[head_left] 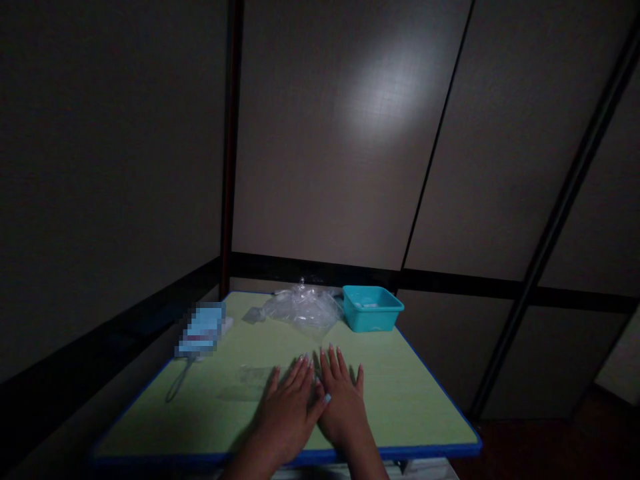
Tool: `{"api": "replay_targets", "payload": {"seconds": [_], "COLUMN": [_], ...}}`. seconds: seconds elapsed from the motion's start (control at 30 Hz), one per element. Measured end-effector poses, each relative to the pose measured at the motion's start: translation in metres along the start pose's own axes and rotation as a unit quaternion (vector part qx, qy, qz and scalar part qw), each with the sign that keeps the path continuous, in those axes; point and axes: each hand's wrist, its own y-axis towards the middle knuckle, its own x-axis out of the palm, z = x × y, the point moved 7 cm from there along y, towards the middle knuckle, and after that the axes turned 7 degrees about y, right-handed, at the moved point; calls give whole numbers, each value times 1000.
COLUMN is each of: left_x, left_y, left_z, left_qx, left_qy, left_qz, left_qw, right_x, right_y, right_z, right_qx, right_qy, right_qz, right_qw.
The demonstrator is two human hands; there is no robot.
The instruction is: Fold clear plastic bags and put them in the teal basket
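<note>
Both of my hands lie side by side near the middle of a light green table with a blue edge. My left hand is flat with its fingers stretched forward, pressing on or beside a thin clear plastic bag. The bag is faint, and part of it is hidden under the hand. My right hand is also flat with fingers spread, close against the left thumb. Whether it touches the clear bag I cannot tell. Neither hand grips anything.
A crumpled heap of clear plastic bags lies at the back of the table. To its right stands a turquoise basin with something pale inside. At the left edge is a blurred blue item with a looped strap. Dark panelled walls rise behind.
</note>
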Motion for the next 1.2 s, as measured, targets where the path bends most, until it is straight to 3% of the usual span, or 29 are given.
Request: {"api": "replay_targets", "payload": {"seconds": [0.2, 0.5, 0.6, 1.1, 1.2], "left_x": [12, 10, 11, 3, -4], "left_y": [2, -19, -24, -29, -26], "left_z": [-16, -92, -107, -105, -84], "left_qx": [0, -57, -74, -122, -123], "left_qy": [10, 68, 78, 100, 98], "left_qz": [-32, -13, -16, -5, 13], "left_qw": [999, 996, 994, 987, 987], "right_x": [16, 11, 11, 6, 4], "right_y": [4, 4, 4, 2, 1], "right_z": [5, 3, 4, -2, -3], "right_qx": [6, 19, 24, 29, 31], "right_qy": [3, 12, 5, -10, -9], "right_qz": [-59, -47, -56, -66, -68], "right_qw": [998, 999, 998, 997, 997]}}
